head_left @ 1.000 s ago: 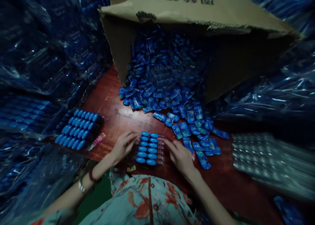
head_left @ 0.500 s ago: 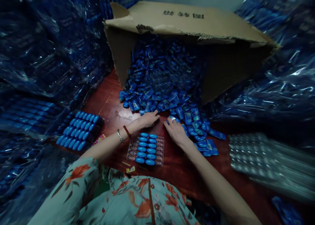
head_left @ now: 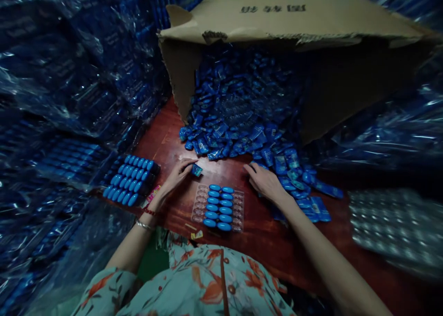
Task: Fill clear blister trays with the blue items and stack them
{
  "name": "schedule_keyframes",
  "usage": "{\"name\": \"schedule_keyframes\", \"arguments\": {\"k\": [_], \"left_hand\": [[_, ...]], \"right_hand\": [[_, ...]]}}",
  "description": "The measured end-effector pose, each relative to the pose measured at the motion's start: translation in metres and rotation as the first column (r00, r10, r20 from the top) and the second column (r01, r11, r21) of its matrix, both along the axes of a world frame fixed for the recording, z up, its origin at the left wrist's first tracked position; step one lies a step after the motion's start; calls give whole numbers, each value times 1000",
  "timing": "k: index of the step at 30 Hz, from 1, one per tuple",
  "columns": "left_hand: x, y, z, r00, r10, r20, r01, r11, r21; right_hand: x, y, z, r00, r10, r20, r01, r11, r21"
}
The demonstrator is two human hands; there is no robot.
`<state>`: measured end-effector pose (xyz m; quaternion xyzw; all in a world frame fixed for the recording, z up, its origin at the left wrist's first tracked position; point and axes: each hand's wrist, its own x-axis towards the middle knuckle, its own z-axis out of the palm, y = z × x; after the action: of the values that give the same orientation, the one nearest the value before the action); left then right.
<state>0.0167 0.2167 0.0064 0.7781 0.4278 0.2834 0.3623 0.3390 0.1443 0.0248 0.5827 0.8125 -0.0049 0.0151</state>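
A clear plastic tray lies on the red-brown table in front of me, its two middle columns filled with blue oval pieces. My left hand is just left of the tray's far corner and pinches one small blue piece. My right hand rests palm down to the tray's right, fingers on the near edge of the loose blue pieces. Whether it grips one is hidden.
A tipped cardboard box spills a heap of blue pieces across the table's far side. A filled tray sits at the left. Empty clear trays lie at the right. Plastic-wrapped blue stacks wall both sides.
Both hands went out to the loose pile and came back toward the tray. My left hand now holds one blue piece near the tray's far left corner.
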Motion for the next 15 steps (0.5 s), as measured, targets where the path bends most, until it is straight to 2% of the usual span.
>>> {"name": "schedule_keyframes", "arguments": {"k": [2, 3, 4, 6, 8, 9, 10, 12, 15], "left_hand": [[-13, -13, -8, 1000, 4, -21, -5, 999, -45], [-18, -18, -11, 999, 6, -42, -8, 999, -42], [-21, -23, -13, 998, 18, -61, -19, 1000, -24], [-25, -31, -13, 995, 64, -82, -62, 998, 27], [-25, -38, -9, 990, 116, -74, -113, 993, 45], [-24, -41, -5, 989, 133, -64, -132, 991, 29], [-22, -44, -2, 988, 145, -56, -145, 989, 2], [-17, -51, 6, 985, 166, -54, -168, 985, -38], [-8, -62, 15, 982, 175, -75, -177, 984, -21]], "right_hand": [[-2, -9, -4, 973, -81, -217, 92, 995, 42], [-4, -15, -6, 928, -130, -349, 159, 986, 57], [-6, -21, -7, 858, -184, -480, 237, 970, 52], [-12, -36, -9, 669, -289, -684, 361, 932, -41], [-18, -51, -10, 509, -367, -778, 385, 906, -176], [-21, -58, -10, 460, -382, -802, 369, 903, -218], [-23, -65, -10, 432, -376, -820, 354, 907, -230], [-27, -74, -11, 432, -327, -841, 350, 920, -178], [-31, -82, -13, 535, -225, -815, 334, 942, -40]]}}
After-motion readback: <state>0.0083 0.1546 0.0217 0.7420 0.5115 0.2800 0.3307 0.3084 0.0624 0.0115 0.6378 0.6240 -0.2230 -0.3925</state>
